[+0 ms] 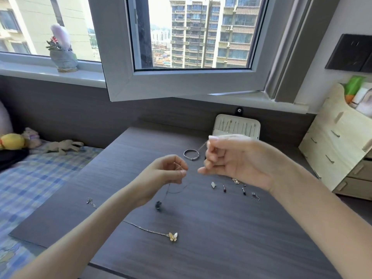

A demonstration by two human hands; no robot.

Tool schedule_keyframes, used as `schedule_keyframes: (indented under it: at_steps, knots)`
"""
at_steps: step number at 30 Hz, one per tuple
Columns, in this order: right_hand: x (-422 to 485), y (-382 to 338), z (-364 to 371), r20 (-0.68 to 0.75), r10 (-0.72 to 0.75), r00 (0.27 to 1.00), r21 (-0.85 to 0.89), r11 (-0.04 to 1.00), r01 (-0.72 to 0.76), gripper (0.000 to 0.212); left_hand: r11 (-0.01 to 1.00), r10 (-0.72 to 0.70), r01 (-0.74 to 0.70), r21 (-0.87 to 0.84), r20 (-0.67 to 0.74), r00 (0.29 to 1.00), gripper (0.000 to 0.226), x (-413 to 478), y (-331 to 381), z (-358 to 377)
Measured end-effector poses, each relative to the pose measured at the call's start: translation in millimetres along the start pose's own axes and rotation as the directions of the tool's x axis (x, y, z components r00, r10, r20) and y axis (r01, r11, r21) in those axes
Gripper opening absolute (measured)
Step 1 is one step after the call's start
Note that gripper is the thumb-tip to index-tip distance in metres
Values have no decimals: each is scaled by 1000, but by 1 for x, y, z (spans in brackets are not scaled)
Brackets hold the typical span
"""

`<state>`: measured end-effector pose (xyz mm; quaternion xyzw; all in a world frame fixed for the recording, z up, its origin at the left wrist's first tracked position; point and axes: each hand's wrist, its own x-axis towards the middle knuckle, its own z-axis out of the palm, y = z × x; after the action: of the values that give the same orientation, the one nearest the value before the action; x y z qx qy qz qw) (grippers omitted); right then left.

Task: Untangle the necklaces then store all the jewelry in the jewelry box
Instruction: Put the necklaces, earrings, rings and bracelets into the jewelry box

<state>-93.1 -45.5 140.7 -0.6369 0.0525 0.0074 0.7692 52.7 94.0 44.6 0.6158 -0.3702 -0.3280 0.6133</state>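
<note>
I am on the untangling step. My left hand (169, 172) pinches a thin necklace (165, 193) up in the air above the table (221, 248). My right hand (231, 158) is a little way to the right and a bit higher, and it pinches another bit of the same thin chain between thumb and finger. My hands are near each other but not touching.

The chain drops from my left hand, and its dark pendant (158, 205) hangs just over the table, below that hand. The picture is too blurry for me to see if there is a knot.

The butterfly necklace (173, 237) lies flat on the table, nearer to me and well apart from my hands. I think it is already free.

Next, I think I need to pull my hands gently apart so the chain comes straight, and not tug hard, because it is so thin.

The jewelry box (237, 125) stands open at the far side, partly behind my right hand. The ring (191, 155) lies between my hands, farther back. The small earrings (224, 189) lie below my right hand. Nothing that I can see on the table has been put away yet.
</note>
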Motion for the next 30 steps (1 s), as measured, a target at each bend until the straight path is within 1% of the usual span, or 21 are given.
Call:
schedule_keyframes:
  at_steps: [1,3,5,6,7,9,10,12,14,19,22,23,25,27,28,29,30]
  knots:
    - [-1,-6,2,9,-1,1000,12,1000,0,11,999,-18,16,-52,-31,999,9,2,-3,0]
    - [-4,-17,3,-6,-13,1000,-30,999,12,8,991,-48,39,-131,-68,997,3,7,-7,1]
    - [-8,-30,3,-45,-35,998,-155,988,28,7,987,-67,57,-148,-62,996,11,11,-10,4]
    - [-10,-37,3,-81,-58,995,-261,965,35,6,988,-72,65,-143,-50,996,12,13,-10,7]
    - [-12,-43,3,-136,-97,986,-390,920,37,6,988,-76,70,-136,-41,996,14,15,-10,11]
    - [-16,-55,3,-251,-224,942,-637,771,14,9,986,-83,75,-147,-48,995,18,21,-10,20]
    - [-17,-61,3,-286,-297,911,-729,685,-5,9,985,-85,75,-154,-60,995,19,25,-9,24]
    - [-21,-73,2,-303,-414,858,-838,545,-34,9,986,-88,78,-145,-64,994,20,32,-8,31]
    - [-25,-87,-1,-290,-457,841,-870,491,-33,9,987,-100,94,-133,-43,994,21,38,-6,39]
    - [-24,-119,-13,-317,-495,809,-865,501,-33,10,993,-65,65,-99,2,998,22,59,4,57]
    - [-15,-135,-24,-314,-533,786,-878,478,-26,12,999,-20,25,-40,100,995,19,79,14,63]
    - [-11,-140,-28,-313,-549,775,-887,461,-32,13,1000,-26,26,-1,146,989,23,87,18,62]
    - [-2,-149,-38,-307,-574,759,-906,421,-48,13,996,-60,42,74,265,962,40,105,25,57]
    - [7,-158,-47,-302,-591,748,-920,386,-67,14,993,-95,59,107,366,926,55,123,30,51]
    - [11,-162,-53,-300,-599,742,-925,374,-73,15,992,-95,56,115,370,924,57,132,31,48]
    - [15,-166,-59,-299,-606,737,-928,364,-77,16,990,-84,39,138,337,938,55,143,32,47]
    - [19,-169,-65,-297,-616,730,-932,354,-80,16,982,-60,9,189,263,963,50,154,31,48]
